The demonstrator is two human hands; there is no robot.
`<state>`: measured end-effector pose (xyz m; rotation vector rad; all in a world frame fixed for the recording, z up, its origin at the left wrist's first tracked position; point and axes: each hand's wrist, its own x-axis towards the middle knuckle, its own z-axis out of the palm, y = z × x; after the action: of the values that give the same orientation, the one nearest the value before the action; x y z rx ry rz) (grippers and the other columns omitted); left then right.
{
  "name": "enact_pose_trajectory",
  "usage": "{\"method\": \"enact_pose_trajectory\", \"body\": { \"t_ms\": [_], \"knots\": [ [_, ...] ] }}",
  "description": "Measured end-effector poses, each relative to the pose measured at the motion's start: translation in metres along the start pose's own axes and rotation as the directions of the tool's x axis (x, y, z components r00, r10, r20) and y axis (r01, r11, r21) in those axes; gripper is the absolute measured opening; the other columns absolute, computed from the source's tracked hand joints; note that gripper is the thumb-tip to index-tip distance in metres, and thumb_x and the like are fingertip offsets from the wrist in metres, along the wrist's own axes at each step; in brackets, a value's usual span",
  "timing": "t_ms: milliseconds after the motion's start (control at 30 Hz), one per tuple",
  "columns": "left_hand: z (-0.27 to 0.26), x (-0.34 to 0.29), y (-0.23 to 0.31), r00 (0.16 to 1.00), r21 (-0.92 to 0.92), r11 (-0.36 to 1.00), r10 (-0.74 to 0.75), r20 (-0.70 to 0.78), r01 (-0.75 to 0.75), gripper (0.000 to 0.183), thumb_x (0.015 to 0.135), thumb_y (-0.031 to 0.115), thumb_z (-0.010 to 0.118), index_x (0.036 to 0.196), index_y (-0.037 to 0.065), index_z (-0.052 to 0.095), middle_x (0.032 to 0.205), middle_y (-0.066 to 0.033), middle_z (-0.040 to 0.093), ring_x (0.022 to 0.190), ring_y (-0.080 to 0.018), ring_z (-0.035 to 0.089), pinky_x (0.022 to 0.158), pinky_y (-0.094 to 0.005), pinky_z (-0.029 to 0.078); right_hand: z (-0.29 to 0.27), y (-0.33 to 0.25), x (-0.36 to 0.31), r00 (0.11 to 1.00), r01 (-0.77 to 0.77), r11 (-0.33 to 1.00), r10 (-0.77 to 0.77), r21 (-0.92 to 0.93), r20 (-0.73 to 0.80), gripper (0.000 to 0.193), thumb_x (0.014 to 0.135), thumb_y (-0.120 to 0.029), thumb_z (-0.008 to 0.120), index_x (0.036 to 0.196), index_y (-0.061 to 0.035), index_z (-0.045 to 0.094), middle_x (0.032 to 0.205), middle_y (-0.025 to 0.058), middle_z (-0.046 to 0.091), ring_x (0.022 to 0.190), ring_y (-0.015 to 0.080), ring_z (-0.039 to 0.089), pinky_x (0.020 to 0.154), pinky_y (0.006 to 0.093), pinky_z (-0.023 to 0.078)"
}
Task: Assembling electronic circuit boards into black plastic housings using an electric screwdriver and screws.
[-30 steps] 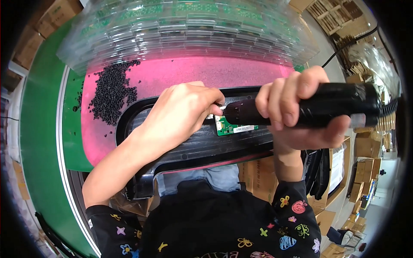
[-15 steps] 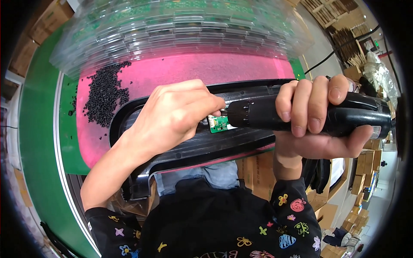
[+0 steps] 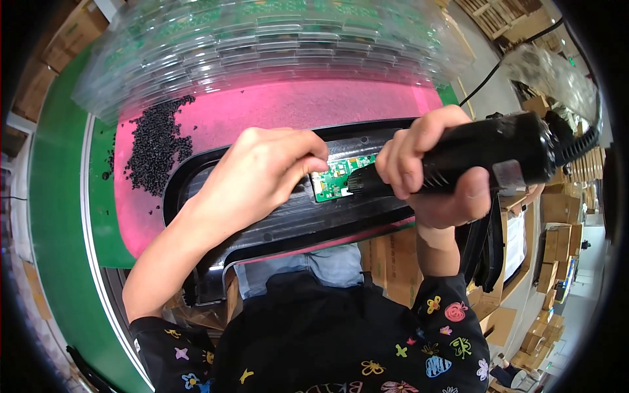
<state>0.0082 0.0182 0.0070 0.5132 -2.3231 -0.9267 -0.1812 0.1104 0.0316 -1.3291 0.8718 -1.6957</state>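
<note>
A long black plastic housing (image 3: 282, 230) lies across my front with its hollow side up. Inside it sits a green circuit board (image 3: 333, 186) with small white connectors. My right hand (image 3: 427, 157) is wrapped round a black electric screwdriver (image 3: 481, 147), tilted so that its nose is over the board's lower middle; the tip itself is hidden. At the board's upper left corner my left hand (image 3: 259, 171) is closed, thumb and forefinger pinched together. Whatever the pinch holds, if anything, is too small to make out.
A pile of small black screws (image 3: 156, 147) lies on the pink mat (image 3: 262, 105) at the left. Clear plastic trays (image 3: 275, 56) with green boards stand stacked at the back. The screwdriver's cable (image 3: 580, 145) runs off right. Cardboard boxes (image 3: 560, 203) stand farther right.
The screwdriver has tipped up from lying nearly level, and its nose has gone from my left fingertips to over the board. My left hand has drawn back slightly left, uncovering more of the board.
</note>
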Motion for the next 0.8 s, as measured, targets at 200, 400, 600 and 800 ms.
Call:
{"method": "enact_pose_trajectory", "body": {
  "t_ms": [200,400,600,800],
  "knots": [
    [0.001,-0.001,-0.004,0.99,0.027,0.995,0.094,0.108,-0.098,0.014,0.079,0.006,0.074,0.088,-0.001,0.065,0.077,-0.012,0.067,0.071,-0.0297,0.066,0.061,-0.0368,0.051,-0.008,-0.02,0.012,0.96,0.255,0.909,-0.279,0.331,0.027,0.053,0.085,-0.058,0.059,0.094,-0.0074,0.05,0.061,-0.0024,0.051,0.045,0.0079,0.048,0.051,0.0261,0.043],
    [0.002,0.0,-0.002,0.983,-0.018,0.984,0.179,0.05,-0.178,0.017,0.077,0.007,0.075,0.087,-0.001,0.064,0.078,-0.0114,0.067,0.071,-0.0289,0.065,0.06,-0.0368,0.051,-0.004,-0.032,0.011,0.951,0.293,0.88,-0.308,0.373,-0.021,0.049,0.083,-0.053,0.063,0.092,-0.0076,0.048,0.061,-0.0022,0.051,0.044,0.0084,0.049,0.051,0.0256,0.043],
    [0.006,-0.001,-0.005,0.982,-0.054,0.982,0.183,0.041,-0.18,0.018,0.076,0.007,0.076,0.087,-0.001,0.064,0.078,-0.0112,0.067,0.07,-0.0282,0.065,0.059,-0.0357,0.051,-0.004,-0.036,0.008,0.94,0.325,0.859,-0.338,0.396,-0.038,0.045,0.081,-0.048,0.067,0.093,-0.0084,0.048,0.062,-0.0018,0.053,0.045,0.0079,0.051,0.05,0.0238,0.043],
    [0.002,-0.001,-0.002,0.967,-0.028,0.967,0.255,0.032,-0.254,0.025,0.071,0.013,0.08,0.082,-0.001,0.063,0.07,-0.0104,0.063,0.062,-0.0268,0.062,0.054,-0.0349,0.049,0.002,-0.033,0.008,0.929,0.349,0.856,-0.37,0.382,-0.02,0.045,0.081,-0.046,0.069,0.093,-0.009,0.048,0.061,-0.0027,0.054,0.044,0.0078,0.051,0.049,0.0237,0.043]
  ]
}}
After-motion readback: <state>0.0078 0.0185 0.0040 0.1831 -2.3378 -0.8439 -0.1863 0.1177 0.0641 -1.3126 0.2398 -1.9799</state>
